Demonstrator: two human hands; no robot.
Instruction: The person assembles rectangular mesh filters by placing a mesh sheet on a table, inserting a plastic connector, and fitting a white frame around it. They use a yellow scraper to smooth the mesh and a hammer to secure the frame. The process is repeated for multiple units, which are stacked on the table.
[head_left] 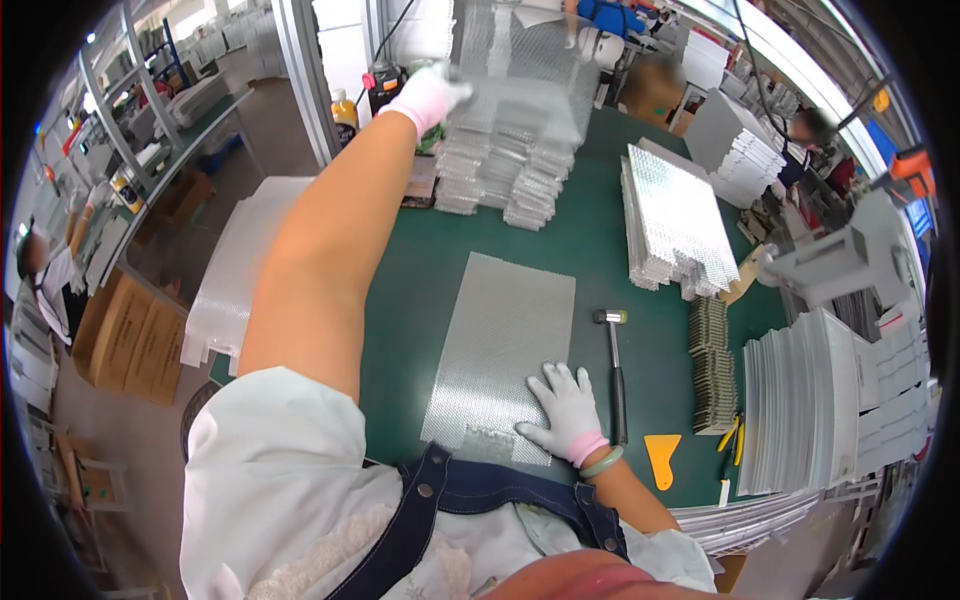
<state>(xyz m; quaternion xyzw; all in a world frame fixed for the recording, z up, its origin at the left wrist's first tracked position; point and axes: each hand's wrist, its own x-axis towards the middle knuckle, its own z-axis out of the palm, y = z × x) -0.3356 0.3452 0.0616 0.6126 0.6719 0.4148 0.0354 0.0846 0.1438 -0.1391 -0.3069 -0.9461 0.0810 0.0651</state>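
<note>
My left arm stretches far forward, its gloved hand (428, 98) closed at the left edge of a blurred silver mesh sheet (525, 105). That sheet is above a tall, uneven stack of similar sheets (485, 180) at the back of the green table. Near my body, another silver mesh sheet (505, 345) lies flat. My right hand (572, 412), gloved too, rests on its lower right part with fingers spread. Just right of that hand lies a mallet (616, 375) with a black grip. A yellow scraper (661, 460) is nearer the table's front edge.
Another pile of mesh sheets (680, 215) stands at the back right. Several small ribbed pieces (711, 365) form a row beside upright panels (805, 400). Yellow-handled pliers (735, 440) lie between them. More sheets (245, 265) are beyond my left arm; a metal post (305, 80) rises behind.
</note>
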